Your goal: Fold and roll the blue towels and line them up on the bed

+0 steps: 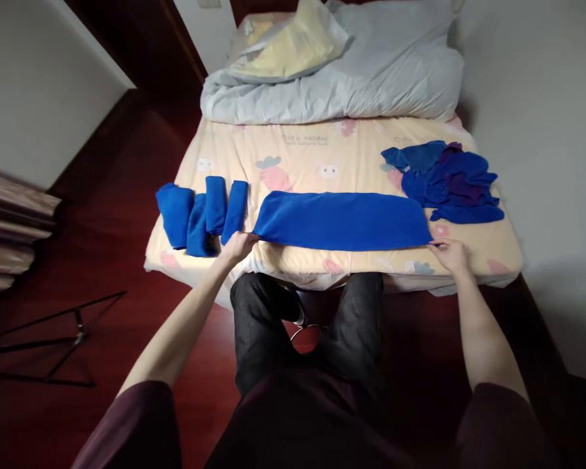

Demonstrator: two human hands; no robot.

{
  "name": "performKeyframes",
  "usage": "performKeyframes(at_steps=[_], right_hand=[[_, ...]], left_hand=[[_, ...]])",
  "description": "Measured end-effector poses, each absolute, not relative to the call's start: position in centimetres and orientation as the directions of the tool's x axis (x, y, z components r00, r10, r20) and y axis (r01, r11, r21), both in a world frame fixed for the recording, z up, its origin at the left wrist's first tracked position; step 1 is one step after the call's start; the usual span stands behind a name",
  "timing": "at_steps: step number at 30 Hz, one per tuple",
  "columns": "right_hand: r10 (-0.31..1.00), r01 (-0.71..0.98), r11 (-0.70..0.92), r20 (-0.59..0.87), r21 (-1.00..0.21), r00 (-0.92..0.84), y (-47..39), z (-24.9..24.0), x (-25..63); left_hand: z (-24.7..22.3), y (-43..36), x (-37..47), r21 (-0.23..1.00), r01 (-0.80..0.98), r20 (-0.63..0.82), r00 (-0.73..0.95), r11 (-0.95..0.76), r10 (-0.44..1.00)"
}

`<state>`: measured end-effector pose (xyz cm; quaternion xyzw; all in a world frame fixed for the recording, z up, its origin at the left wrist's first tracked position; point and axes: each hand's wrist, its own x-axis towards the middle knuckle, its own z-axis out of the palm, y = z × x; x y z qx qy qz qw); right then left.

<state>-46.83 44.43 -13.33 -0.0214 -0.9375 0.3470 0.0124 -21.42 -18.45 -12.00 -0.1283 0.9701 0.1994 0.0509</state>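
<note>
A long blue cloth [342,221] lies stretched sideways across the near part of the bed. My left hand [241,247] pinches its near left corner, and my right hand [448,254] pinches the near right corner. Left of the cloth, several folded blue cloths [177,215] lie side by side, the closest of them just beyond my left hand. To the right, past my right hand, sits a crumpled pile of blue and purple cloths [456,182].
The bed [303,153] has a pale patterned sheet. A grey quilt [371,85] and a yellow pillow [297,45] lie at its far end. A black metal stand [81,335] is on the floor at left, below a striped curtain [10,228]. A wall borders the right side.
</note>
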Motion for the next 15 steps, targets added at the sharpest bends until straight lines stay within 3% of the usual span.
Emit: performKeyframes(at_steps=[4,7,11,15], right_hand=[[-0.13,-0.088,0.859,-0.049,-0.504,-0.99,46.3,-17.3,-46.7],[-0.191,-0.182,0.891,0.019,-0.417,-0.981,47.4,-18.7,-46.6],[-0.18,-0.182,0.931,0.036,-0.315,-0.983,48.2,-19.0,-46.3],[-0.194,-0.189,0.954,0.002,-0.234,-0.981,48.5,-18.5,-45.6]], left_hand=[[-16.2,-18.9,-21.4,0.307,-0.32,-0.305,-0.925,0.896,-0.226],[-17.3,-19.7,-21.0,0.295,-0.259,-0.242,-0.951,0.92,-0.191],[-17.2,-20.7,-19.8,0.225,-0.188,-0.082,-0.981,0.956,-0.174],[-16.8,-21.4,-17.8,0.271,0.011,-0.124,-0.991,0.963,0.046]])
